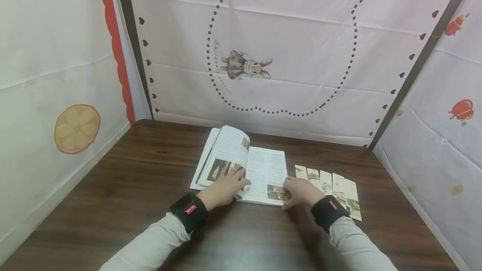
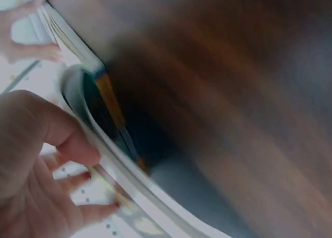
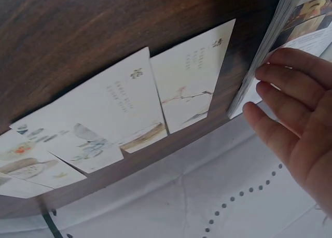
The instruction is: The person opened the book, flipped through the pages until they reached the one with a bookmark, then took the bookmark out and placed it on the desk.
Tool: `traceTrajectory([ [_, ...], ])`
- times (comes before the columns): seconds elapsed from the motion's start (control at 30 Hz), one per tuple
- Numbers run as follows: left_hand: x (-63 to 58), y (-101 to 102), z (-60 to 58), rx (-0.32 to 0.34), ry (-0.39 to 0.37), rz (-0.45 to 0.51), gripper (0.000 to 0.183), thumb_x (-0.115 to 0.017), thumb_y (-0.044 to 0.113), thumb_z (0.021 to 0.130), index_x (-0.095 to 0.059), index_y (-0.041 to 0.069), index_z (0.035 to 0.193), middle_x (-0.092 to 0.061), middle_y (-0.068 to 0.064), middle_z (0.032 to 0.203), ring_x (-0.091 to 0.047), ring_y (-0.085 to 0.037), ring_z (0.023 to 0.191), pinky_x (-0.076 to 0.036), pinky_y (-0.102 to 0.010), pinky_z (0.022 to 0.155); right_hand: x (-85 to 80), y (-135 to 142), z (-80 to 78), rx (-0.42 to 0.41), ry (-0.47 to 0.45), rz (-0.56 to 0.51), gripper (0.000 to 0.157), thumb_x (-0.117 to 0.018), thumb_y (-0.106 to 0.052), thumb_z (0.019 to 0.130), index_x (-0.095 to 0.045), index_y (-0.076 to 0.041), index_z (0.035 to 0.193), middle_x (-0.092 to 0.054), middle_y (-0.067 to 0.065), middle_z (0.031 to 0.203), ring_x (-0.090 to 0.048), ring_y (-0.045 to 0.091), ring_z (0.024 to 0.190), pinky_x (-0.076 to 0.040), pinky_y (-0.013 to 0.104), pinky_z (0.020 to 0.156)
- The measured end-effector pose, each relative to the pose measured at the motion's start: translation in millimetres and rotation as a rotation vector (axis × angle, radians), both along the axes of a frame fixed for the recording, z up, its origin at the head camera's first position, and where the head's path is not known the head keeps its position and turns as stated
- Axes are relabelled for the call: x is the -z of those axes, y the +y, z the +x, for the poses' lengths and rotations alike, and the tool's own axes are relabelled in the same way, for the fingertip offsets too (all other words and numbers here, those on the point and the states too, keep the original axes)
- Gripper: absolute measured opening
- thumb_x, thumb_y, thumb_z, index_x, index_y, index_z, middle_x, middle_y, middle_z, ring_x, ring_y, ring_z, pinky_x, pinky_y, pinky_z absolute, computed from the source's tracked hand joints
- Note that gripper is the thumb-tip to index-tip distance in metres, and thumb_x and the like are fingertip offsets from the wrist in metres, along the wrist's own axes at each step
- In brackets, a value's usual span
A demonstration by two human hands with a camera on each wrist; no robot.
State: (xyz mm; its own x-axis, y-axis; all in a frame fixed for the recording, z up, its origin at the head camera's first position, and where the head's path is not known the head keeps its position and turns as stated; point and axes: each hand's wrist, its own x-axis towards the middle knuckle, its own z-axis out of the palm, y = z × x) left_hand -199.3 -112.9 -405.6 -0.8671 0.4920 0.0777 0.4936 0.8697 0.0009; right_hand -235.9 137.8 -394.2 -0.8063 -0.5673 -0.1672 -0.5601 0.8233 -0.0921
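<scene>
An open book [image 1: 263,170] with printed text and photos lies on the brown table, its left-hand pages bowed upward. My left hand [image 1: 224,188] rests on those left pages with its fingers spread over a dark photo. In the left wrist view, the thumb [image 2: 78,144] lies by the near edge of the curved pages. My right hand [image 1: 303,192] is at the book's lower right corner. Its fingers [image 3: 282,93] lie along the right edge in the right wrist view. Both wrists wear black bands.
Right of the book, several illustrated cards [image 1: 339,189] lie overlapping in a fanned row, partly beneath the right forearm in the head view. Printed cloth walls [image 1: 301,66] enclose the table [image 1: 150,154] at the back and both sides.
</scene>
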Motion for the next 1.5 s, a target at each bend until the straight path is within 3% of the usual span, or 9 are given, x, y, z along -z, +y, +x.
traceTrajectory([
  [0.07,-3.5,3.1,2.0,-0.043,-0.092,0.051,0.046,-0.061,0.008,0.086,-0.053,0.011,0.131,-0.044,-0.014,0.142,-0.035,-0.033,0.137,-0.032,-0.059,0.105,0.7,0.6,-0.5,0.008,-0.014,-0.011,0.040,-0.085,-0.031,0.064,-0.057,-0.009,0.083,-0.046,-0.002,0.072,-0.042,0.014,0.066,-0.034,0.030,0.061],
  [0.23,-2.0,4.3,2.2,-0.135,-0.102,0.130,0.044,-0.057,0.011,0.088,-0.051,-0.002,0.130,-0.052,-0.016,0.133,-0.047,-0.029,0.127,-0.044,-0.050,0.099,3.3,2.0,-1.5,0.022,-0.065,-0.038,0.041,-0.085,-0.032,0.064,-0.057,-0.010,0.086,-0.048,-0.002,0.074,-0.043,0.014,0.068,-0.035,0.031,0.063],
  [0.5,2.1,1.1,-0.9,-0.093,-0.050,0.163,0.039,-0.056,0.007,0.086,-0.056,-0.004,0.124,-0.057,-0.017,0.124,-0.054,-0.029,0.117,-0.048,-0.041,0.095,-3.9,5.8,-6.9,-0.026,-0.125,-0.030,0.044,-0.079,-0.031,0.074,-0.063,-0.003,0.105,-0.065,0.012,0.102,-0.056,0.021,0.085,-0.047,0.040,0.083],
  [0.57,1.1,1.2,-1.3,-0.080,-0.047,0.170,0.039,-0.056,0.007,0.086,-0.057,-0.005,0.123,-0.057,-0.017,0.123,-0.055,-0.029,0.116,-0.049,-0.041,0.094,-6.3,6.0,-5.9,-0.057,-0.106,-0.027,0.038,-0.076,-0.028,0.078,-0.065,-0.004,0.105,-0.067,0.011,0.102,-0.057,0.020,0.084,-0.048,0.039,0.083],
  [0.77,0.4,5.4,-3.4,-0.067,-0.042,0.184,0.039,-0.061,0.012,0.079,-0.062,-0.006,0.114,-0.060,-0.016,0.117,-0.058,-0.028,0.109,-0.050,-0.042,0.090,-12.1,-0.1,-3.0,-0.224,0.119,-0.050,0.006,-0.070,-0.009,0.081,-0.072,-0.010,0.087,-0.071,0.000,0.078,-0.063,0.011,0.067,-0.052,0.027,0.065],
  [0.97,1.0,15.5,-6.2,-0.109,-0.056,0.165,0.045,-0.067,0.037,0.079,-0.066,-0.002,0.102,-0.062,-0.012,0.107,-0.058,-0.027,0.098,-0.051,-0.050,0.083,-23.7,-9.6,-3.6,-0.288,0.468,0.003,0.009,-0.074,-0.007,0.075,-0.068,-0.012,0.079,-0.068,-0.004,0.070,-0.056,0.007,0.061,-0.046,0.023,0.061],
  [1.17,2.8,24.5,-8.5,-0.150,-0.074,0.187,0.071,-0.066,0.065,0.073,-0.067,-0.001,0.101,-0.061,-0.011,0.101,-0.055,-0.024,0.087,-0.051,-0.049,0.079,-32.1,-17.3,-1.1,-0.336,0.756,-0.154,0.013,-0.077,-0.014,0.074,-0.067,-0.014,0.082,-0.069,-0.003,0.081,-0.062,0.012,0.078,-0.046,0.026,0.067],
  [1.3,5.0,29.5,-9.7,-0.171,-0.024,0.206,0.060,-0.066,0.057,0.077,-0.069,-0.001,0.092,-0.061,-0.010,0.092,-0.052,-0.023,0.081,-0.050,-0.048,0.074,-35.3,-23.0,0.9,-0.371,0.842,-0.269,0.017,-0.080,-0.013,0.070,-0.068,-0.013,0.082,-0.070,-0.003,0.085,-0.063,0.014,0.086,-0.050,0.026,0.075],
  [1.5,7.2,32.8,-7.7,-0.233,0.056,0.246,0.038,-0.069,0.033,0.078,-0.070,-0.004,0.087,-0.063,-0.014,0.092,-0.055,-0.027,0.086,-0.047,-0.053,0.076,-36.3,-26.0,0.7,-0.313,0.812,-0.355,0.018,-0.081,-0.007,0.068,-0.069,-0.012,0.080,-0.070,0.000,0.088,-0.063,0.017,0.091,-0.051,0.031,0.085],
])
